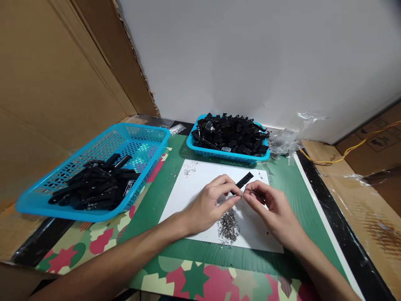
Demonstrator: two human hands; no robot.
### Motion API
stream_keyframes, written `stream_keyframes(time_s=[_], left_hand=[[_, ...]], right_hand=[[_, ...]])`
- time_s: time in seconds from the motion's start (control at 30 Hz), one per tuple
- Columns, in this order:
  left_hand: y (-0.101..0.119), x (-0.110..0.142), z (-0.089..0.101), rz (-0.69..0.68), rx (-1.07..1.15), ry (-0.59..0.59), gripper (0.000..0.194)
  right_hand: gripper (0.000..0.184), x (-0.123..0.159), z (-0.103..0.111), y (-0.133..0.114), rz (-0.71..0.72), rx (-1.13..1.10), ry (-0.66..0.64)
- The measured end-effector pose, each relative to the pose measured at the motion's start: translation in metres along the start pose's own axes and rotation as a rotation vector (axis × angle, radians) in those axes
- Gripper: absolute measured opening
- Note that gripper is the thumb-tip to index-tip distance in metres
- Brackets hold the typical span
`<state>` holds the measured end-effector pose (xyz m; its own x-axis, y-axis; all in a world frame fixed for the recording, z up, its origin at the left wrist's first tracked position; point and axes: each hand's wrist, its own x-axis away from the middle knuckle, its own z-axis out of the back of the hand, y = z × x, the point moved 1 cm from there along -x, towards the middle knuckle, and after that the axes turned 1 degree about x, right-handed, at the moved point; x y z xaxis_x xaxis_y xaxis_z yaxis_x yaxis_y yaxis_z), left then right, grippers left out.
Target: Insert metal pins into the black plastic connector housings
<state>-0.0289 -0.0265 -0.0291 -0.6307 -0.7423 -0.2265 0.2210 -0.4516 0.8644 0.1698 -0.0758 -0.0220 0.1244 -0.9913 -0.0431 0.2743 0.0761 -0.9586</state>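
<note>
My left hand (216, 198) is over the white sheet (175, 196), with thumb and index finger pinched together. Just behind its fingertips is a narrow black plastic piece (244, 179), slanting up to the right; I cannot tell whether the fingers hold it or it lies on the sheet. Almost touching the left fingertips, my right hand (271, 205) is also closed in a pinch. Whatever is between its fingertips is too small to name, and something dark shows under its curled fingers. Below the hands lies a pile of tiny silvery metal parts (228, 228).
On the left, a blue basket (62, 215) holds several long black parts (97, 184). Another blue basket (228, 156) at the back is heaped with black pieces (232, 133). Plastic bags (285, 140) and a yellow cable (351, 149) lie at right, beside cardboard (369, 209).
</note>
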Motion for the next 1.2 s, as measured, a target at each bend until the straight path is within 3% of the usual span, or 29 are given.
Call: stream_keyframes(time_s=[0.23,0.43,0.5,0.63,0.73,1.2], left_hand=[[0.003,-0.003,0.005,0.029,-0.027,-0.068,0.020],[-0.004,-0.004,0.007,0.121,-0.028,-0.091,0.034],[-0.008,-0.004,0.005,0.136,-0.030,-0.080,0.038],[-0.013,-0.005,0.003,0.021,-0.078,-0.043,0.020],[-0.013,-0.006,0.003,-0.021,-0.102,-0.046,0.020],[-0.007,-0.003,0.002,-0.002,-0.107,-0.104,0.020]], right_hand=[[0.016,0.001,0.007,-0.004,0.089,0.241,0.067],[0.018,-0.009,0.023,0.009,-0.073,0.146,0.267],[0.017,-0.012,0.024,0.013,-0.105,0.139,0.264],[0.015,-0.013,0.017,0.018,-0.146,0.168,0.227],[0.014,-0.012,0.012,0.021,-0.158,0.224,0.202],[0.015,-0.007,0.005,0.020,-0.139,0.387,0.195]])
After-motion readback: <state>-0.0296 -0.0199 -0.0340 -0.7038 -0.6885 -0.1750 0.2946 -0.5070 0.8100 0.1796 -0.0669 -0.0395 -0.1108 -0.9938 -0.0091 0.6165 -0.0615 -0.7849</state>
